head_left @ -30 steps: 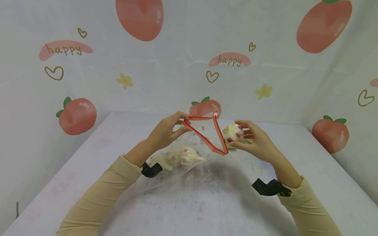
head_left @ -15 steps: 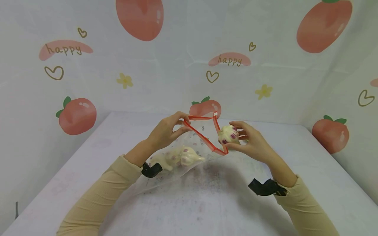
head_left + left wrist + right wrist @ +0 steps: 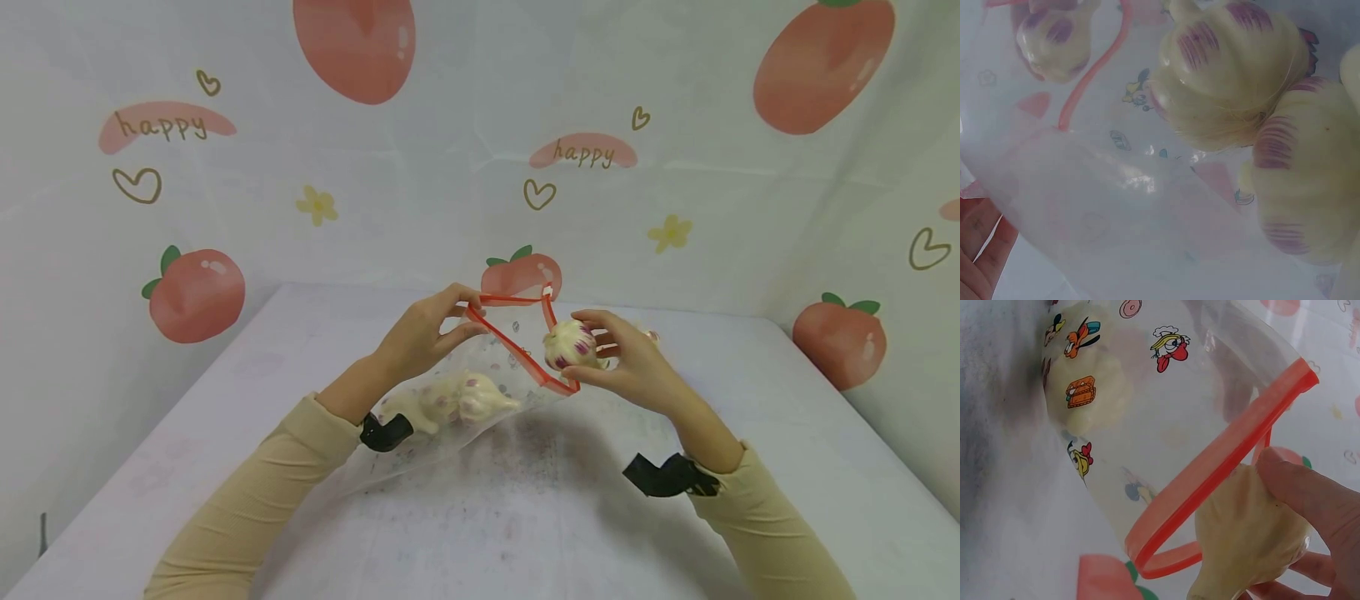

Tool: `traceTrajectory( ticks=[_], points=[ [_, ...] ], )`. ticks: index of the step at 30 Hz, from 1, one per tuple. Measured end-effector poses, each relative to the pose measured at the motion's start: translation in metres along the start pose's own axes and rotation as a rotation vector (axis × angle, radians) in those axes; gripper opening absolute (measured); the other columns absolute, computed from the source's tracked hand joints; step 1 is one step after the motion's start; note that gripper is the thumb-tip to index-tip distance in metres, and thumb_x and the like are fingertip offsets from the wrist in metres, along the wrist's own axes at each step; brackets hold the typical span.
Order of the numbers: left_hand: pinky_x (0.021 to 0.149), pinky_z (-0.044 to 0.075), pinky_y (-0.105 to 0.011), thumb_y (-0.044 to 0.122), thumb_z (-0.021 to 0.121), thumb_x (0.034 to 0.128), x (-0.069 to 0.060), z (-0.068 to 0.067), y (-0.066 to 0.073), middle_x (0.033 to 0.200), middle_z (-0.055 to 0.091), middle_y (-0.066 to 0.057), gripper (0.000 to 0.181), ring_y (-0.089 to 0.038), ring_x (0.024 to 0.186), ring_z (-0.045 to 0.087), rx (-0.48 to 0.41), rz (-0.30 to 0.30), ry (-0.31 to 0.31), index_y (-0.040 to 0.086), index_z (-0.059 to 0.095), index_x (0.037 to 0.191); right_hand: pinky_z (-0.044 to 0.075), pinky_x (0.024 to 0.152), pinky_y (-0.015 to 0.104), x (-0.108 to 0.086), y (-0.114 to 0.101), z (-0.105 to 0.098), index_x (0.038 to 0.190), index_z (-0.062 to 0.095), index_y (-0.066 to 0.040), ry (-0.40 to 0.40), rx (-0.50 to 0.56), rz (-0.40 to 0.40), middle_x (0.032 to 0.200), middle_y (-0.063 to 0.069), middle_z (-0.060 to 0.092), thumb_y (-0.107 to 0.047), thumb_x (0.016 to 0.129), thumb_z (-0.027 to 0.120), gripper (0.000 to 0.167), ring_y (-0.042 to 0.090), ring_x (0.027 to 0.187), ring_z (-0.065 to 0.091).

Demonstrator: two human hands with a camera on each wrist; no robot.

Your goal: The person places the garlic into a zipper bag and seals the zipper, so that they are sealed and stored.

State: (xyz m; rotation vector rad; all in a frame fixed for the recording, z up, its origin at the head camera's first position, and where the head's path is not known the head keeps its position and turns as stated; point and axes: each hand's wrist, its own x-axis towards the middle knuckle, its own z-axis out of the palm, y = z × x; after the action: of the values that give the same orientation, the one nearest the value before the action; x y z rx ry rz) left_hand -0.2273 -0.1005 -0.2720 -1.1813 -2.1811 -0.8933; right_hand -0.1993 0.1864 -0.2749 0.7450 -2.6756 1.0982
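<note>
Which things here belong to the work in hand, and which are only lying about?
In the work:
clear red-rimmed bag, held by the left grip
garlic bulb in the right grip, at the bag's mouth
garlic bulbs inside the bag

Just around, it seems:
fruit-patterned backdrop
thin dark thing, unidentifiable
pale thing mostly hidden behind the right grip (role unclear)

Bag: clear, cartoon-printed, tilting, red-rimmed mouth gaping; left hand is pinching the rim.
Held garlic: white, purple-streaked, is being gripped by right hand at the mouth.
Bagged garlic: pale, purple-marked bulbs are lying clustered inside (exact count unclear).
</note>
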Motion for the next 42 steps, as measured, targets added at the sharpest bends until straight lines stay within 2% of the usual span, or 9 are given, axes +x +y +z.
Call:
traceTrajectory(
  ticks=[6, 13, 29, 37, 42],
  points=[
    [0.086, 0.055, -0.037, 0.009, 0.069, 0.0825, 0.001, 0.0, 0.0, 0.097, 0.064, -0.01, 0.029, -0.029, 0.096, 0.068, 0.0, 0.005, -0.001, 0.002, 0.049, 0.103, 0.054, 0.082, 0.034, 0.002, 0.0, 0.004, 0.131, 0.047, -0.004, -0.006, 0.01, -0.016, 0.126, 0.016, 0.054, -0.017, 0.075, 0.079, 0.066, 0.026, 0.099, 0.062],
    [0.084, 0.055, -0.038, 0.01, 0.07, 0.082, 0.001, 0.0, 0.0, 0.098, 0.064, -0.011, 0.031, -0.029, 0.095, 0.069, 0.005, 0.003, -0.003, 0.003, 0.049, 0.103, 0.054, 0.084, 0.043, 0.005, -0.001, 0.009, 0.13, 0.048, -0.003, -0.02, 0.006, -0.035, 0.126, 0.018, 0.055, -0.018, 0.075, 0.079, 0.065, 0.029, 0.099, 0.062],
    [0.085, 0.055, -0.037, 0.01, 0.069, 0.0827, 0.002, 0.002, -0.001, 0.098, 0.064, -0.011, 0.03, -0.029, 0.094, 0.069, 0.003, 0.015, -0.006, 0.002, 0.049, 0.105, 0.054, 0.085, 0.042, 0.01, -0.002, 0.014, 0.131, 0.047, -0.006, -0.054, -0.025, -0.022, 0.127, 0.017, 0.056, -0.017, 0.077, 0.077, 0.063, 0.029, 0.102, 0.062],
    [0.086, 0.055, -0.037, 0.011, 0.069, 0.0829, 0.001, 0.002, 0.0, 0.098, 0.064, -0.009, 0.03, -0.028, 0.096, 0.069, 0.003, 0.005, -0.008, 0.004, 0.05, 0.104, 0.054, 0.085, 0.044, 0.013, -0.002, 0.018, 0.133, 0.047, -0.003, -0.08, 0.013, -0.039, 0.128, 0.018, 0.054, -0.011, 0.079, 0.074, 0.061, 0.031, 0.102, 0.06],
    [0.085, 0.055, -0.037, 0.012, 0.069, 0.0825, 0.001, 0.002, 0.0, 0.098, 0.064, -0.009, 0.031, -0.028, 0.095, 0.069, 0.0, 0.012, -0.008, 0.004, 0.049, 0.104, 0.054, 0.084, 0.044, 0.014, -0.001, 0.021, 0.132, 0.047, -0.001, -0.094, 0.014, -0.034, 0.127, 0.019, 0.054, -0.012, 0.08, 0.074, 0.059, 0.031, 0.101, 0.06]
  ],
)
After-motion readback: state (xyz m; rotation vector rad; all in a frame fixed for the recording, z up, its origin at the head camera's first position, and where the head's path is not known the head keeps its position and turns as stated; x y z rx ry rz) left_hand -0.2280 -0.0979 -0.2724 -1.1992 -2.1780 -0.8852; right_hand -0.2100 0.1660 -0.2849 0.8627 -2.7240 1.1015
